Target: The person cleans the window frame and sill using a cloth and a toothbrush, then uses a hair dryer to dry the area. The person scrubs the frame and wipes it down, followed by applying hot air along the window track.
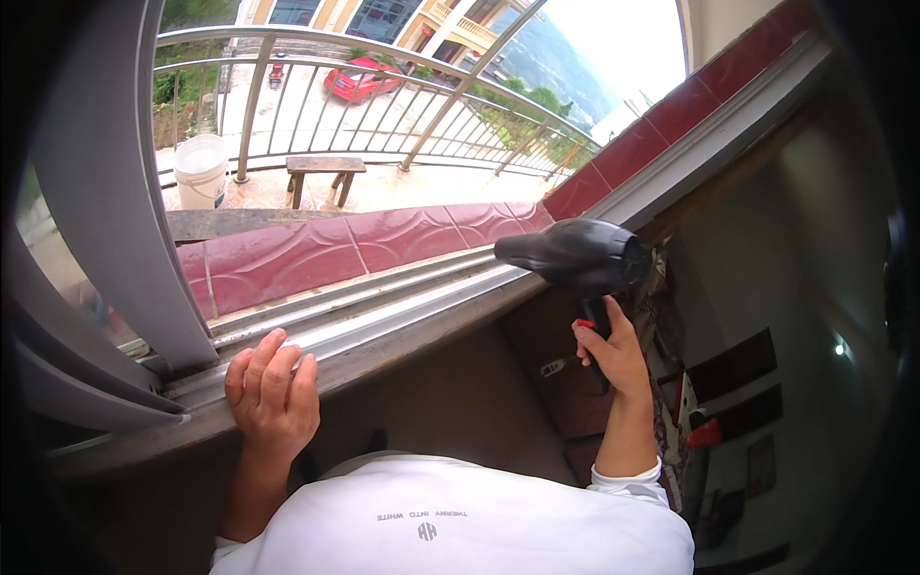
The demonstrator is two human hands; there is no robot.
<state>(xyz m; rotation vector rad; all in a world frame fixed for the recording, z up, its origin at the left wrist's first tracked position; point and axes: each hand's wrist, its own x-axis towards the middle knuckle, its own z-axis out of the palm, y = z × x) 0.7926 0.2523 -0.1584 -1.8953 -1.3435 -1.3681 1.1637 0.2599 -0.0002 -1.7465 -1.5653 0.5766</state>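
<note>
A black hair dryer (575,253) is held up by its handle in my right hand (614,352). Its nozzle points left, over the metal track (402,305) of a sliding window. My thumb lies by the red switch (586,324) on the handle. On the left, my left hand (273,392) rests on the inner edge of the window sill, its fingers bent over the track and slightly apart, with nothing seen in them. Dirt shows along the grooves of the track. Beyond it runs a ledge of dark red tiles (287,269).
Grey sliding window frames (108,180) stand at the left. Outside are a white bucket (200,169), a wooden stool (325,167) and a metal railing (345,63). Tiled wall and frame (690,122) border the opening at the right. A cord tag (553,368) hangs beneath the dryer.
</note>
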